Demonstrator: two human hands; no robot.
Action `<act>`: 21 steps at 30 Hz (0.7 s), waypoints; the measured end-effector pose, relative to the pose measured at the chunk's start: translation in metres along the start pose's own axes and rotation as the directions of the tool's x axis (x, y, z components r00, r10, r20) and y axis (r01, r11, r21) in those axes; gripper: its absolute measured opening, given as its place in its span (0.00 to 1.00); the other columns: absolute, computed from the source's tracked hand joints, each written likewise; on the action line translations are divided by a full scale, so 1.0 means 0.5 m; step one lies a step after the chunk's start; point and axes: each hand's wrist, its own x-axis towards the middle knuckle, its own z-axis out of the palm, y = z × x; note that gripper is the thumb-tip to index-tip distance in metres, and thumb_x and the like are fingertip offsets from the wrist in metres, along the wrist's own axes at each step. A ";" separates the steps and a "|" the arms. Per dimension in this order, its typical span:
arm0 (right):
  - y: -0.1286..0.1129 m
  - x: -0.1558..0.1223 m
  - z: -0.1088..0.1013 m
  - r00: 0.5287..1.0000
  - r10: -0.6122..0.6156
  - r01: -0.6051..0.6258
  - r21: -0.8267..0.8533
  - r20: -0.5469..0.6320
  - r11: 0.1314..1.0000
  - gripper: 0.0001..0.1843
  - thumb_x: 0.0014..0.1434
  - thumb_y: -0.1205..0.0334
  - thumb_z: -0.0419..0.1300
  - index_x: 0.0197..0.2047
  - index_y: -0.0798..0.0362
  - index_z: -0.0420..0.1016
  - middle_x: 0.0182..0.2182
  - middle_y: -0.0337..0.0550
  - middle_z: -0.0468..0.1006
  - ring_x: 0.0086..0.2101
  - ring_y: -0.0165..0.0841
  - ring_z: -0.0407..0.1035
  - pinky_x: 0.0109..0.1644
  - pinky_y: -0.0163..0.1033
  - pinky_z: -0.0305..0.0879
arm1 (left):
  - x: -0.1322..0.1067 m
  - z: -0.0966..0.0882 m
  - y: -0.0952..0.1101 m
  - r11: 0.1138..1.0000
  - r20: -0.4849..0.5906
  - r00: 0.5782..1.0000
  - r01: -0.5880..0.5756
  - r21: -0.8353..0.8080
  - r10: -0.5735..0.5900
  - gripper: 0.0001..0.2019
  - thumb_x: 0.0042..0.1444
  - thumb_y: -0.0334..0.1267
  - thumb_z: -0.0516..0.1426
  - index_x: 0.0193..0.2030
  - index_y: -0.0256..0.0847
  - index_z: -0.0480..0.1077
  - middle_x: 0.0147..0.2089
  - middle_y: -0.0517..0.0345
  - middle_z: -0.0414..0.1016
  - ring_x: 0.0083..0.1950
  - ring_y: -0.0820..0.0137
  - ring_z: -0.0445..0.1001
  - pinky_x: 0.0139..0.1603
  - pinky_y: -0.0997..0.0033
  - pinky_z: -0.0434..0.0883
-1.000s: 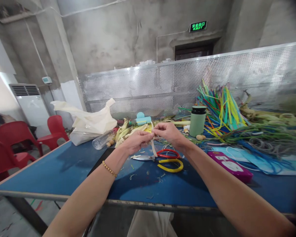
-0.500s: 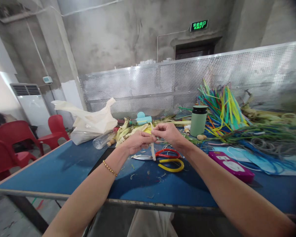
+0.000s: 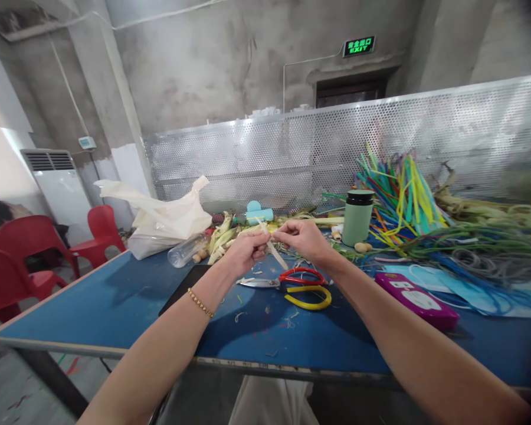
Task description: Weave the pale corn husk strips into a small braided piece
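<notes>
L hand (image 3: 249, 251) pinched on pale strip (image 3: 278, 258), ends poking out above & below grip; R hand (image 3: 306, 241) fingertips right by it, can't tell if clamped. Scissors (image 3: 279, 284) on tbl just under strip, husks (image 3: 220, 239) beyond L hand.

Rough grey wall (image 3: 194, 71); lit green exit sign (image 3: 359, 46); red chairs (image 3: 102, 224) left.

A single camera, worn on the person's head, looked forward and down from the near side of the flat blue tabletop (image 3: 92, 307). The bare left hand (image 3: 246, 251) and bare right hand (image 3: 307, 241) appeared within arm's reach, mid-view. Beyond them, its wide view took in the silver perforated metal panel (image 3: 230, 153) and the rough grey concrete wall (image 3: 186, 65).
</notes>
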 end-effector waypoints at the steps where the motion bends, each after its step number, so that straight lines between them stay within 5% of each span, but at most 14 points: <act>1: 0.000 0.000 0.001 1.000 -0.011 0.011 -0.022 -0.010 1.000 0.14 0.51 0.53 0.62 0.28 0.58 0.76 0.19 0.41 0.74 0.21 0.28 0.65 0.25 0.33 0.60 | 0.000 -0.001 0.000 1.000 0.010 1.000 0.003 0.003 -0.003 0.12 0.47 0.36 0.63 0.24 0.35 0.63 0.18 0.67 0.52 0.18 0.82 0.48 0.20 0.77 0.44; 21: -0.013 -0.003 -0.008 1.000 -0.021 0.019 -0.226 -0.006 0.974 0.13 0.53 0.57 0.58 0.25 0.57 0.75 0.17 0.38 0.70 0.20 0.26 0.61 0.24 0.32 0.53 | -0.005 0.001 0.003 0.990 0.043 0.997 -0.075 0.117 0.070 0.18 0.45 0.44 0.65 0.20 0.34 0.62 0.17 0.67 0.50 0.19 0.82 0.46 0.22 0.74 0.44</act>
